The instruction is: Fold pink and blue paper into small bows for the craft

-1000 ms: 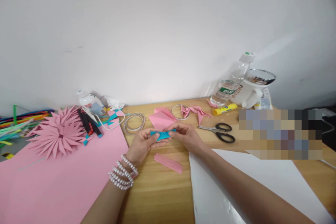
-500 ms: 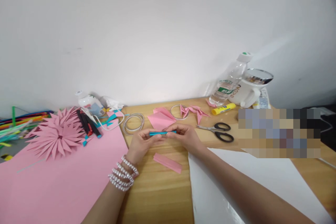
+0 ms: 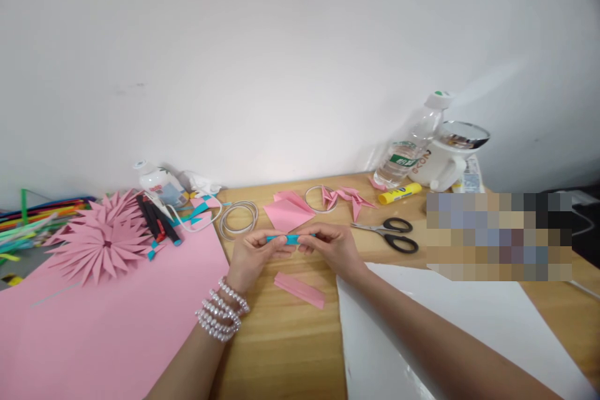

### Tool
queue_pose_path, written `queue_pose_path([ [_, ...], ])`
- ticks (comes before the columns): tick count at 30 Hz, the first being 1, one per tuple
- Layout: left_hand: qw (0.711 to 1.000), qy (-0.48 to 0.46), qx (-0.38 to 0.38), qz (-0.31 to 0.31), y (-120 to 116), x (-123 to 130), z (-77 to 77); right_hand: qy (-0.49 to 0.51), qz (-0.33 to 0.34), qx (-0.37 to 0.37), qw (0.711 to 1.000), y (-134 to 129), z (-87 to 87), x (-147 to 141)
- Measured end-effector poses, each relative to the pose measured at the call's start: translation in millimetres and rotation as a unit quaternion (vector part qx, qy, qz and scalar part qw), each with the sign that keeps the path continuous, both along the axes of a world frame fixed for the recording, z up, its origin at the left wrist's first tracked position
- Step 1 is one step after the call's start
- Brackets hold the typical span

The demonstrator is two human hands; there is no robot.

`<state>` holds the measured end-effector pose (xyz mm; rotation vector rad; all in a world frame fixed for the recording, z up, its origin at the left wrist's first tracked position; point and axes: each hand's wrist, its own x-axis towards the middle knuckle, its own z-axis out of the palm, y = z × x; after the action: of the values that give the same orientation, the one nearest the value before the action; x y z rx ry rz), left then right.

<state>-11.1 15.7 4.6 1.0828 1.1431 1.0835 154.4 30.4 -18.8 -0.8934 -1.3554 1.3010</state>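
Note:
A narrow folded strip of blue paper (image 3: 292, 239) is stretched level between both hands above the wooden table. My left hand (image 3: 253, 255), with pearl bracelets at the wrist, pinches its left end. The right end is pinched by my right hand (image 3: 334, 249). Just below the hands lies a folded pink paper strip (image 3: 299, 290). Behind them is a folded pink sheet (image 3: 288, 210), with a metal ring (image 3: 320, 199) beside it. Black-handled scissors (image 3: 389, 233) lie open to the right of my right hand.
Pink paper stars (image 3: 107, 244), markers (image 3: 158, 220) and a large pink sheet (image 3: 117, 331) are at left. Coiled wire (image 3: 239, 220) lies nearer the middle. A yellow glue stick (image 3: 400, 193), water bottle (image 3: 407, 147), white mug (image 3: 438, 165) and white sheet (image 3: 450, 325) are at right.
The blue strip has turned in my fingers, so a wider blue face shows now. Both hands stay in nearly the same place with their pinch kept.

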Motion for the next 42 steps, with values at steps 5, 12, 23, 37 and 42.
queue_pose_path([
  [5, 1.0, 0.026, 0.011, 0.0, -1.1, -0.7, -1.9, -0.075, 0.019, 0.044, 0.996, -1.5, 0.8, 1.0],
  [12, 0.999, 0.043, -0.002, -0.005, -2.1, 6.2, 4.2, -0.138, 0.011, 0.123, 0.983, -1.4, 3.8, 0.3],
  [23, 0.991, 0.132, 0.025, -0.005, -5.2, 10.6, 8.8, -0.166, 0.012, 0.149, 0.975, -2.4, 4.7, -0.9],
  [37, 0.992, 0.026, -0.027, -0.122, -0.7, 0.8, 9.5, -0.152, 0.018, 0.069, 0.986, 1.6, 2.4, 2.2],
  [42, 0.996, 0.047, -0.014, -0.07, -2.3, 4.8, 5.2, -0.151, 0.027, 0.069, 0.986, 1.4, 0.3, 0.9],
])
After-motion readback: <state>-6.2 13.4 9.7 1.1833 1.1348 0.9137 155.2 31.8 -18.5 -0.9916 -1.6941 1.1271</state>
